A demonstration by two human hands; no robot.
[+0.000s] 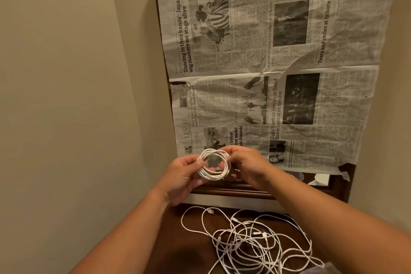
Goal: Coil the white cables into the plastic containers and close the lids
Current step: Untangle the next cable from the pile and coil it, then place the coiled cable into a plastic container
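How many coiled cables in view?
1. The coiled cable is held between the left hand and right hand, above the dark wooden surface. The loose cables below are a tangle, not coiled. No containers clearly visible.

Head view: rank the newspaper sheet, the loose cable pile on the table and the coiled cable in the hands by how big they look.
1. newspaper sheet, by far the largest.
2. loose cable pile, spread across the dark table; it lies nearer the camera, which enlarges it.
3. coiled cable, a small ring held between the left hand and right hand.
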